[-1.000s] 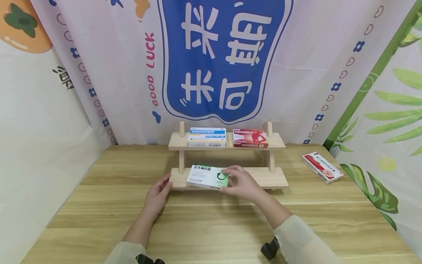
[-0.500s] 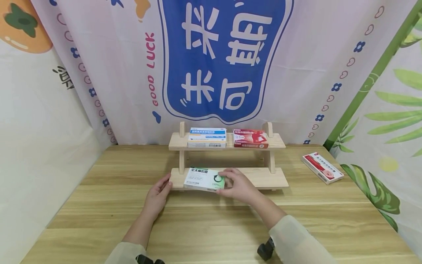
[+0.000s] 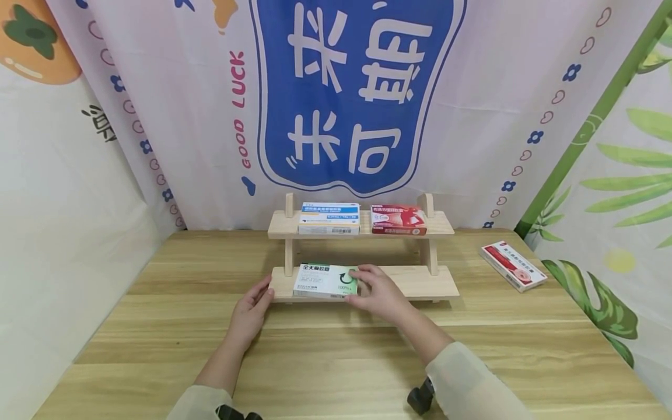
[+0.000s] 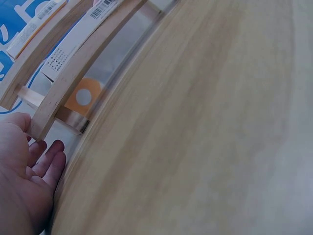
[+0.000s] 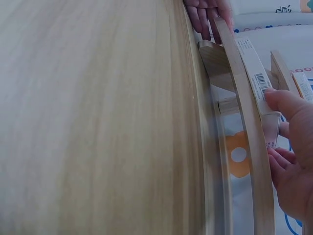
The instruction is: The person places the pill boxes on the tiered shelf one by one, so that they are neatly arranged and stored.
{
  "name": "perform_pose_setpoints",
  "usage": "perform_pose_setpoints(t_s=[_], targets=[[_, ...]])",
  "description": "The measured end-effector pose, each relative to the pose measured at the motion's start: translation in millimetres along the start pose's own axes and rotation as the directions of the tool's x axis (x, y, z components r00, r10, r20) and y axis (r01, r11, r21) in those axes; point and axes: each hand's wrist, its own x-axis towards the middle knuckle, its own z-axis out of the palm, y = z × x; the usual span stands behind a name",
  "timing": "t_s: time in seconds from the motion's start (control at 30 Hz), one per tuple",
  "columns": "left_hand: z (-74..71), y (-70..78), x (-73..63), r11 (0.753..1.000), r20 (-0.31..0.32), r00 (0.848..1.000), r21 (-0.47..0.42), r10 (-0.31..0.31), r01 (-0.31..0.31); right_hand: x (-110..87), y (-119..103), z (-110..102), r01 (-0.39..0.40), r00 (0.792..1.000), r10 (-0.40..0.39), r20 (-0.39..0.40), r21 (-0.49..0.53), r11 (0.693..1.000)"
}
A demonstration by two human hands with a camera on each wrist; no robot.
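Observation:
A white and green medicine box (image 3: 322, 281) lies on the left part of the lower board of a two-tier wooden display shelf (image 3: 420, 281). My right hand (image 3: 380, 294) pinches the box at its right end, with the thumb on the front side, as the right wrist view shows. At the lower board's left end, my left hand (image 3: 251, 312) holds the wood between thumb and fingers. In the left wrist view, some fingers (image 4: 55, 161) of this hand are below the board end. On the upper board rest a blue and white medicine box (image 3: 329, 219) and a red medicine box (image 3: 398, 220).
Another medicine box (image 3: 513, 266), white and red, lies slanted on the wooden table (image 3: 336, 361) to the right of the shelf. A printed curtain (image 3: 472, 116) hangs close behind the shelf.
The white and green box in my right hand has shifted slightly left and now lies flatter and straighter on the lower board. My left hand has stayed at the board's end.

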Motion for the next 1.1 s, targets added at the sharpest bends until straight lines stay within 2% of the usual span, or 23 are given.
perform_pose_setpoints(t_s=[0.43, 0.67, 0.83, 1.1], targets=[[1.0, -0.9, 1.0, 1.000, 0.005, 1.000, -0.018, 0.012, -0.011, 0.3, 2, -2, -0.014, 1.000, 0.014, 0.022, 0.022, 1.000], [0.3, -2.2, 1.9, 1.000, 0.017, 1.000, 0.002, 0.019, -0.019, -1.4, 5, -5, -0.033, 0.999, 0.033, -0.006, 0.081, 0.996], [-0.2, -2.0, 1.4, 1.000, 0.018, 1.000, 0.022, 0.014, -0.015, -6.3, 11, -14, -0.032, 0.998, 0.038, -0.059, 0.105, 0.994], [-1.2, -0.3, 0.0, 0.999, 0.018, 1.000, 0.043, 0.012, -0.013, -19.5, 24, -38, -0.026, 0.995, 0.035, -0.093, 0.092, 0.995]])
